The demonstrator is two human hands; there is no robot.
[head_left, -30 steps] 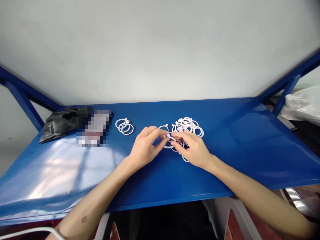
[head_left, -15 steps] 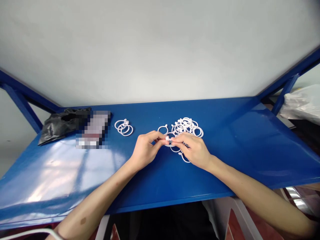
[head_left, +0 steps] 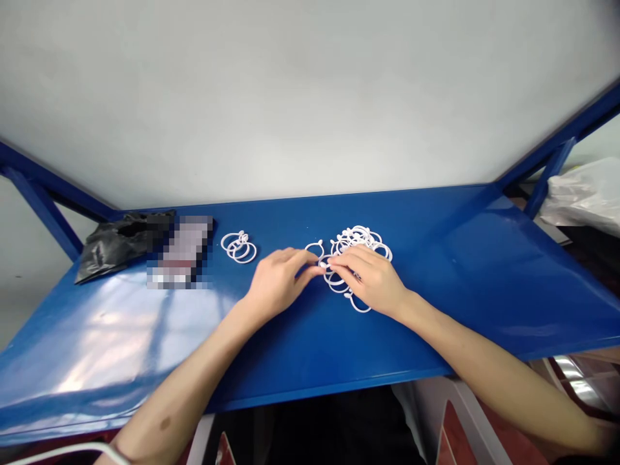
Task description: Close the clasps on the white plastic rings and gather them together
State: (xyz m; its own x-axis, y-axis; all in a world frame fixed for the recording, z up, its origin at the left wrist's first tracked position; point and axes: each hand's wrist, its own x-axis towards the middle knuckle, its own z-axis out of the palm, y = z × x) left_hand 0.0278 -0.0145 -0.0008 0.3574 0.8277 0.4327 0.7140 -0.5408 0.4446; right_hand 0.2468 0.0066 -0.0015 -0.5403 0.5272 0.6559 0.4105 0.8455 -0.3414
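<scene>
My left hand point(head_left: 277, 284) pinches the knobbed end of a white plastic ring point(head_left: 325, 265) between thumb and fingertips. From the other side, the closed fingertips of my right hand point(head_left: 371, 278) grip the same ring, which looks like a shower curtain ring. A pile of similar white rings point(head_left: 358, 234) lies just behind and under my right hand, which hides part of it. One loose ring point(head_left: 321, 244) rests at the pile's left, and another point(head_left: 357, 309) pokes out below my right hand. Farther left, a few rings point(head_left: 241, 250) overlap in a small group.
All this lies on a glossy blue table point(head_left: 300, 361) against a pale wall point(head_left: 310, 97). At the left are a black plastic bag point(head_left: 121, 242) and a blurred-out box-like object point(head_left: 184, 248). Blue frame bars point(head_left: 41, 213) flank the table; a clear plastic bag point(head_left: 586, 197) is at far right.
Both hands still meet at the ring. My left hand has shifted slightly left and the fingers of my right hand have flattened a little. The ring groups remain in place.
</scene>
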